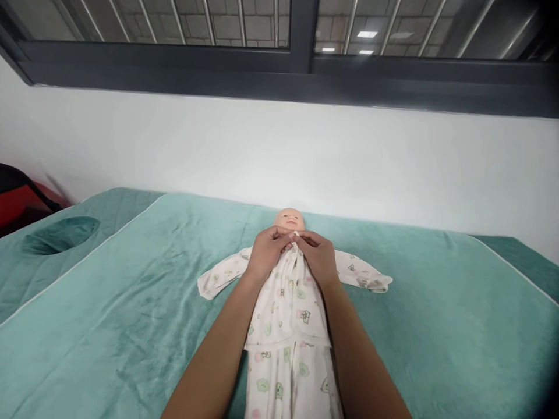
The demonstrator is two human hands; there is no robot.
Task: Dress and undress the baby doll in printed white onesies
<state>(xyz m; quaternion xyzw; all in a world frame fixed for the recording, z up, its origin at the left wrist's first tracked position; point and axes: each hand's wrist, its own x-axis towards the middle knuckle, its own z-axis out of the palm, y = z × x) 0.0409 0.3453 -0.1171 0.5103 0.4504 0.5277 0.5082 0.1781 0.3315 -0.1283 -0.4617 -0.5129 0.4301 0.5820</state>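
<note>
1. Step in hand, as far as I'm judging: somebody's working the neck of the top (286,308); the left hand (268,250) and right hand (318,253) are both pinching its collar (297,234), nearly meeting; whether they're handling a snap or a tie I can't tell, the hands are hiding it
2. Next move, imo, is calling for a steady two-sided pinch and lining up the edges; yanking would be risking bunched cloth, and it's already puckering below the grip
3. Where stuff is: the doll (289,217) is lying face up on the sheet (437,314), head showing just past both hands; the top is running back between the arms (222,343), over the pants (290,378)
4. Sleeves (225,273) are spreading outward, one beyond each hand; neither's being held
</note>
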